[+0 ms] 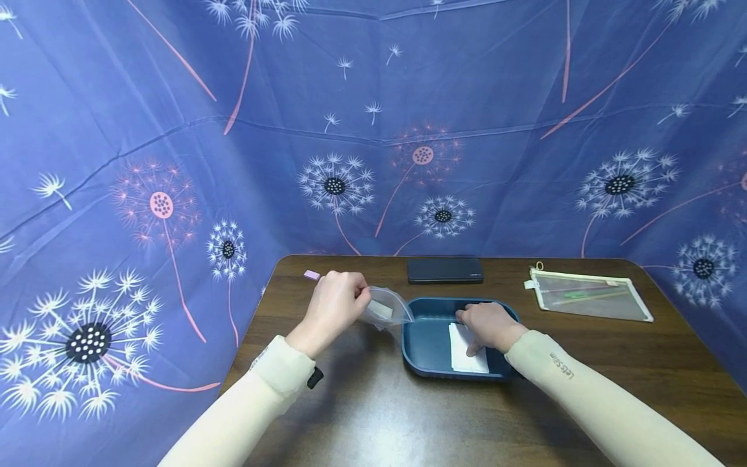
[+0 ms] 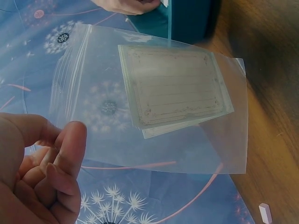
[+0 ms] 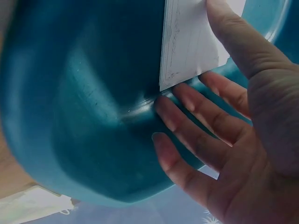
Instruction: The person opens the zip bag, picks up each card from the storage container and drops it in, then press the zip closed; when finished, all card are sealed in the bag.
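The stack of white cards [image 1: 460,358] lies on the floor of the blue tray [image 1: 425,350], right of its middle, its long axis running near to far and so across the tray's length. Our right hand [image 1: 493,326] is the nearer one, coming in from the stack's right: its fingers are spread, the thumb resting on the top card, the fingertips just beside one edge, not wrapped round it. Our left hand [image 1: 335,305] pinches a clear zip bag [image 2: 187,151] near its zip side, with more cards [image 2: 180,86] inside. The relation that matters most, as we judge it, is that the stack lies to the right of this bag, with the tray's bare left half between them. Whether the bag touches the rim we cannot tell.

All this sits over our brown wooden table [image 1: 362,415]. Beyond the tray lies a dark case [image 1: 445,271]; to the right, a mesh pouch [image 1: 592,298]; to the far left, a small pink block [image 1: 312,275]. Behind, we see a blue dandelion-print cloth [image 1: 455,58].
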### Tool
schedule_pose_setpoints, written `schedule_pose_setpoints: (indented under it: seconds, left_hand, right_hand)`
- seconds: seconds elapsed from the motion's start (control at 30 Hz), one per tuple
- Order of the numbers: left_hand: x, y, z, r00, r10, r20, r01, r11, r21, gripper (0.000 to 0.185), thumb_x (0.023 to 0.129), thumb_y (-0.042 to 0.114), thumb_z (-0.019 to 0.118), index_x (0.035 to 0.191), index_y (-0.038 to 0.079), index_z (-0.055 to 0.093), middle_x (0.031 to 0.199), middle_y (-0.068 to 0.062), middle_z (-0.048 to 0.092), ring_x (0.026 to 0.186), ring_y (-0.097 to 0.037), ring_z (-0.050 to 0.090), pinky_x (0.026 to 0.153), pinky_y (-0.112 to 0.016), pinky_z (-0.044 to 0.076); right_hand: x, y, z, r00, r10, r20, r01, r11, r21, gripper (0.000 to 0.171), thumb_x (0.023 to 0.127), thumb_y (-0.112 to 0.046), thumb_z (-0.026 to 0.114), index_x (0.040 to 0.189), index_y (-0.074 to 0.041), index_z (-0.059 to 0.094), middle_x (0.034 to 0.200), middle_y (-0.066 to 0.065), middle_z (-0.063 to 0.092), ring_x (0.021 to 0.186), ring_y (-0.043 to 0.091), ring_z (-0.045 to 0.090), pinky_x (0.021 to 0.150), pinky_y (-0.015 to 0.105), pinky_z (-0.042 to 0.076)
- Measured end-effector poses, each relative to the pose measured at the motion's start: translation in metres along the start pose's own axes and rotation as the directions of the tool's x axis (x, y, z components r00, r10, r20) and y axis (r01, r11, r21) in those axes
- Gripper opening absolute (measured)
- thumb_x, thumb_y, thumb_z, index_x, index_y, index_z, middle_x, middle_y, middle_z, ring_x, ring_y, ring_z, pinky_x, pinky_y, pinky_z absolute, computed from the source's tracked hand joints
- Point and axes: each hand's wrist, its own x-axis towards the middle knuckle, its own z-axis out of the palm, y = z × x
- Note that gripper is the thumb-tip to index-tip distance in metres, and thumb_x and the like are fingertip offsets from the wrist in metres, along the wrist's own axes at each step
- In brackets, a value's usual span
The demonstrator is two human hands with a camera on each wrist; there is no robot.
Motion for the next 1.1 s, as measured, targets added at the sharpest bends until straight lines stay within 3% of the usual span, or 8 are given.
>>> schedule_pose_setpoints:
  seconds: [0.23,0.33,0.5,0.63,0.8,1.1]
  left_hand:
    - [0.0,0.0,0.0,1.0,-0.003,0.009,0.003,1.0,-0.005,0.015,0.086,0.006,0.07,0.074,0.013,0.075,0.056,0.011,0.058,0.05,-0.006,0.049,0.05,-0.029,0.042]
    - [0.0,0.0,0.0,1.0,-0.004,0.009,0.004,1.0,-0.004,0.015,0.086,0.006,0.07,0.074,0.014,0.075,0.056,0.011,0.057,0.05,-0.007,0.049,0.05,-0.029,0.042]
    - [0.0,0.0,0.0,1.0,-0.001,0.007,0.001,1.0,0.003,0.015,0.085,0.006,0.07,0.074,0.014,0.075,0.057,0.012,0.057,0.05,-0.007,0.049,0.051,-0.029,0.043]
    - [-0.001,0.001,0.001,1.0,-0.004,0.007,0.004,1.0,0.002,0.015,0.085,0.005,0.07,0.073,0.014,0.075,0.056,0.011,0.058,0.05,-0.006,0.049,0.051,-0.029,0.043]
    - [-0.001,0.001,0.001,1.0,-0.009,0.016,0.009,1.0,0.001,0.015,0.085,0.006,0.07,0.073,0.014,0.074,0.057,0.012,0.058,0.05,-0.006,0.049,0.05,-0.029,0.043]
    - [0.0,0.0,0.002,1.0,0.005,0.0,-0.005,1.0,0.013,0.016,0.084,0.005,0.069,0.072,0.015,0.074,0.056,0.012,0.057,0.05,-0.006,0.049,0.051,-0.03,0.043]
  right_hand:
    - [0.001,0.003,0.002,0.999,0.01,-0.034,-0.012,0.999,-0.037,0.083,0.065,-0.05,0.096,0.124,0.001,0.068,0.1,0.014,0.072,0.089,0.03,0.071,0.074,0.047,0.059]
    - [0.0,0.006,0.0,0.997,0.006,-0.071,-0.008,1.0,-0.022,0.069,0.068,-0.045,0.096,0.113,-0.001,0.069,0.09,0.01,0.071,0.081,0.027,0.07,0.068,0.045,0.059]
    - [-0.004,0.011,-0.01,0.996,0.034,-0.084,-0.019,0.986,0.165,0.034,0.076,-0.028,0.094,0.085,-0.01,0.066,0.069,-0.003,0.059,0.06,0.015,0.054,0.058,0.037,0.05]
    - [-0.006,0.016,-0.017,0.996,0.067,-0.055,-0.049,0.958,0.283,0.024,0.08,-0.018,0.09,0.08,-0.012,0.068,0.068,-0.005,0.056,0.059,0.013,0.048,0.058,0.035,0.044]
    - [-0.005,0.019,-0.017,0.995,0.094,-0.032,-0.08,0.952,0.294,0.02,0.081,-0.019,0.09,0.082,-0.014,0.071,0.07,-0.005,0.057,0.062,0.014,0.051,0.06,0.035,0.045]
    - [-0.007,0.022,-0.017,0.991,0.075,-0.109,-0.043,0.961,0.273,0.02,0.08,-0.018,0.09,0.08,-0.015,0.071,0.068,-0.007,0.057,0.059,0.012,0.049,0.057,0.034,0.044]
